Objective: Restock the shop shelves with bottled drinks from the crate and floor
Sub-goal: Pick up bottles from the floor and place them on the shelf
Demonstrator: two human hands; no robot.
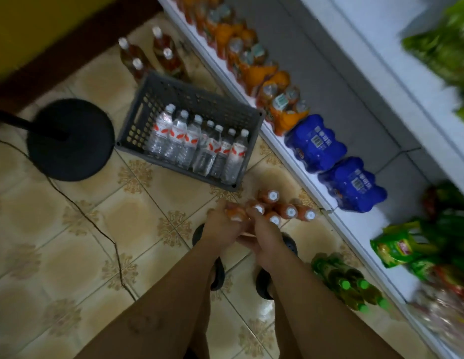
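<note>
A cluster of orange drink bottles with white caps stands on the tiled floor beside the bottom shelf. My left hand grips one orange bottle at the cluster's left edge. My right hand curls round the neighbouring orange bottle; the picture is blurred there. Behind them sits a grey plastic crate holding several clear water bottles with red-and-white labels. More brown-red bottles stand on the floor beyond the crate.
The bottom shelf carries orange drink packs, two blue wrapped packs and green snack bags. Green-capped bottles stand on the floor by my right foot. A black round fan base and its cable lie to the left.
</note>
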